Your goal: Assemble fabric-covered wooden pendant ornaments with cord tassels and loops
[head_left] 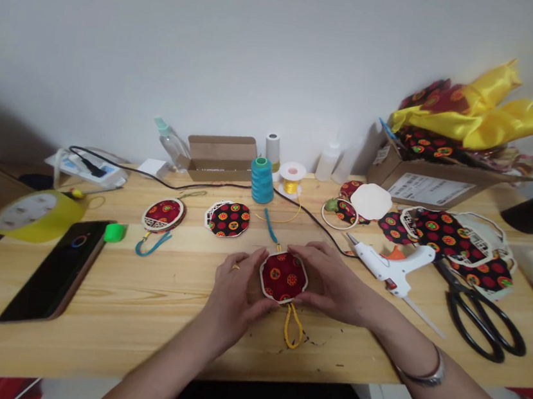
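A red patterned fabric piece with a pale scalloped rim [284, 277] is held near the front middle of the wooden table. My left hand [234, 293] grips its left edge between thumb and fingers. On the right edge, my right hand [334, 284] holds it the same way. A yellow cord loop [293, 327] hangs from its near side, and a teal cord [270, 224] extends from its far side. Further left lie a round fabric piece with a teal loop [163, 215] and a black patterned piece [228, 219].
A white glue gun [392, 265] and black scissors [480, 316] lie at right, near stacked fabric pieces [451, 235] and a full cardboard box [426, 183]. Teal thread [262, 181] stands behind. A phone [56, 271] and yellow tape [34, 215] are at left. A black cable crosses behind.
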Motion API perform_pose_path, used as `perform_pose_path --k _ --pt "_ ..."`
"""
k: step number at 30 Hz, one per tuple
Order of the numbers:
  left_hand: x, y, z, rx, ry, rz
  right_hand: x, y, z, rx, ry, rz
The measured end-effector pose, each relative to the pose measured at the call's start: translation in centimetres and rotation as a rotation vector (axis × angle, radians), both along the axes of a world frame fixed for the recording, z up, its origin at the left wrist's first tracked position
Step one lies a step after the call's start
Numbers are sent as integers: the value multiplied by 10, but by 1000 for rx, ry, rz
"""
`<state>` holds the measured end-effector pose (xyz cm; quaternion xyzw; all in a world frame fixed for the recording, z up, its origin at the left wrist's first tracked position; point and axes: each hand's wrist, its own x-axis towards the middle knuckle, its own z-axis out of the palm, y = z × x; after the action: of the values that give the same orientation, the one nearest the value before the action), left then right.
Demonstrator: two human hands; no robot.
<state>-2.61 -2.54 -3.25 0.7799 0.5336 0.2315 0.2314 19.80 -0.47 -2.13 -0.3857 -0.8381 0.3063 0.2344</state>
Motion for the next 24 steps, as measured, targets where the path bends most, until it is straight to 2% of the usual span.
perform_pose_path --k 5,11,19,24 --pt "-1 -2 7 52 2 -5 0 0 -1 2 2 -5" --pt "0 -3 10 248 80 -116 1 1 -5 11 8 -16" --pt "8 7 20 254 214 -257 1 2 -7 33 -1 -12" --pt "10 10 24 248 267 -290 0 1 -5 28 -10 -15"
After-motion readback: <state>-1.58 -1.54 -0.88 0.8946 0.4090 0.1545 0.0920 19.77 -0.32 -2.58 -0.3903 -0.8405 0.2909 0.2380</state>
